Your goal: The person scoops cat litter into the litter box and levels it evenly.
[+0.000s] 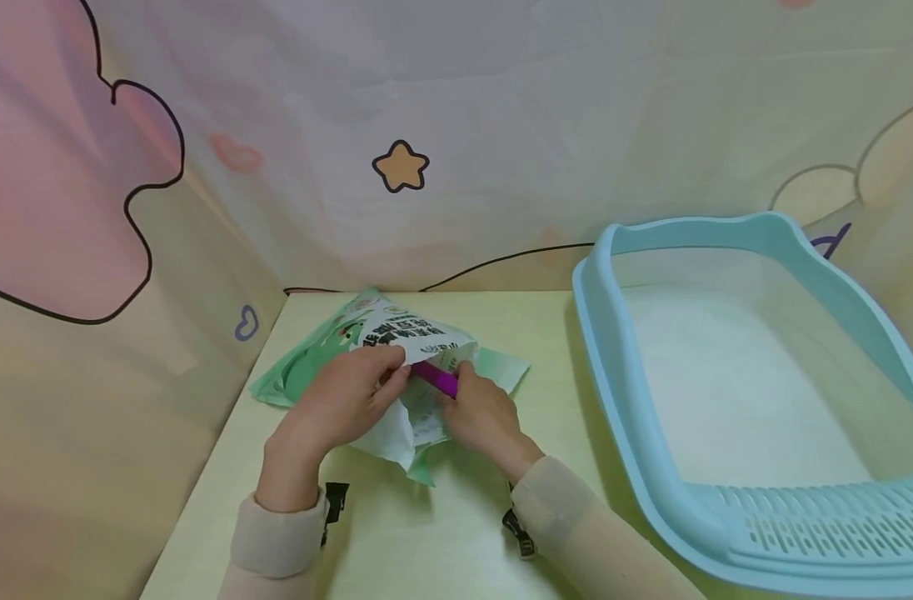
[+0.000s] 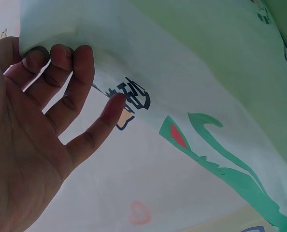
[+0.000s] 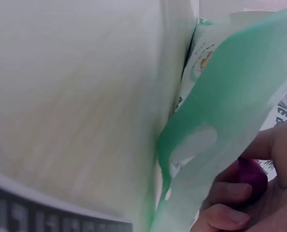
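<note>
A green and white printed plastic bag (image 1: 321, 354) lies on the table with its mouth toward me. My left hand (image 1: 351, 392) pinches the bag's upper edge between thumb and fingers and lifts it; the left wrist view shows the pinched film (image 2: 134, 43) above the palm. My right hand (image 1: 486, 412) grips a purple handle (image 1: 437, 379) at the bag's opening, and the handle's far end is hidden inside. In the right wrist view, curled fingers (image 3: 230, 208) wrap the purple handle (image 3: 252, 179), beside a green bag flap (image 3: 216, 96) with an oval hole.
To the right stands a large light-blue litter tray (image 1: 621, 375) with a high rim and a slotted front ledge. The pale table (image 1: 426, 533) meets a printed cloth backdrop (image 1: 501, 167) behind and at the left. Black straps show at both wrists.
</note>
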